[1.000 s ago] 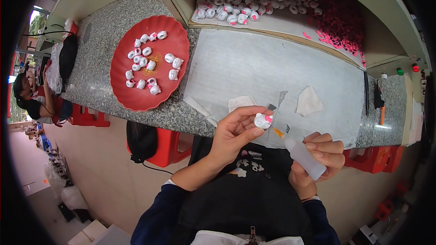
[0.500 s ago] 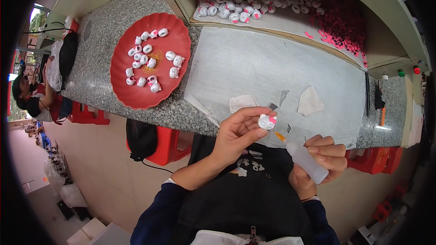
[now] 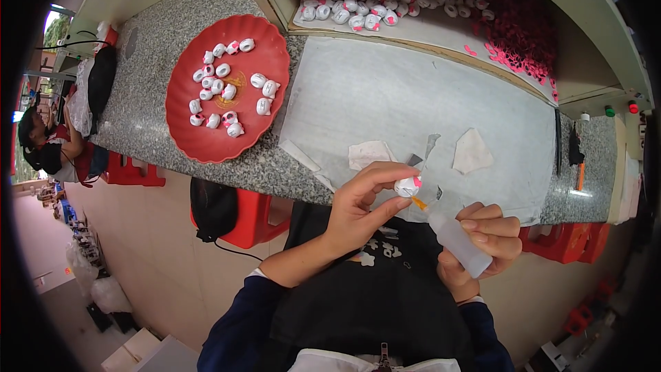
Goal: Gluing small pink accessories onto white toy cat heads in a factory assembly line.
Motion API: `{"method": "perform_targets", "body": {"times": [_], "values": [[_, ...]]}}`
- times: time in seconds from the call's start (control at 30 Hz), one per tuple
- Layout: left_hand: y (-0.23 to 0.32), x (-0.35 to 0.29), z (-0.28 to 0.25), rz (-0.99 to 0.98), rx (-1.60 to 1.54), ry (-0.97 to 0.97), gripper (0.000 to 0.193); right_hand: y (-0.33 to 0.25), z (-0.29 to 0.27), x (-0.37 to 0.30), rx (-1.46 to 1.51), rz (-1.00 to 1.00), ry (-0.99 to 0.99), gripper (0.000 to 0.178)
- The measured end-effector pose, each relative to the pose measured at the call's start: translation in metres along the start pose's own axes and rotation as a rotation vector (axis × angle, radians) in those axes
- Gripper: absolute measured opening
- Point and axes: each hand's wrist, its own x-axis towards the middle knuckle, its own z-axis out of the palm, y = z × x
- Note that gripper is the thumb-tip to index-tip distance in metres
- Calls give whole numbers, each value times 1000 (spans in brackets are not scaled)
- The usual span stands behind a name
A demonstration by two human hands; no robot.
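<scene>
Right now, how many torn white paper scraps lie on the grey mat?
2: one scrap just beyond the left hand, a second scrap beyond the right hand. The hands may hide more.

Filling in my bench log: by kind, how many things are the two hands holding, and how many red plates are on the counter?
small white piece, pinched in the left hand: 1
squeeze bottle, gripped in the right hand: 1
red plate: 1
Total: 3
</scene>
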Motion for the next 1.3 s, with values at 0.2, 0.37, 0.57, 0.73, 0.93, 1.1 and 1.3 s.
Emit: {"method": "perform_targets", "body": {"times": [0.2,0.37,0.57,0.73,0.93,1.1,1.3], "values": [[-2,-1,0,52,118,17,31,-3,-4,3,-11,13,-82,40],[-3,2,0,41,27,26,34,0,-2,1,-27,9,1,39],[2,5,-2,-229,-435,42,36,4,-7,7,53,37,51,36],[2,8,-6,-240,-515,117,35,32,-25,30,186,322,187,25],[2,9,-21,-90,-409,175,33,109,-44,98,150,768,-138,25],[7,10,-22,-48,-384,199,34,170,-49,132,-761,292,-423,27],[7,12,-28,-43,-332,236,35,172,-46,126,-865,159,-550,20]]}}
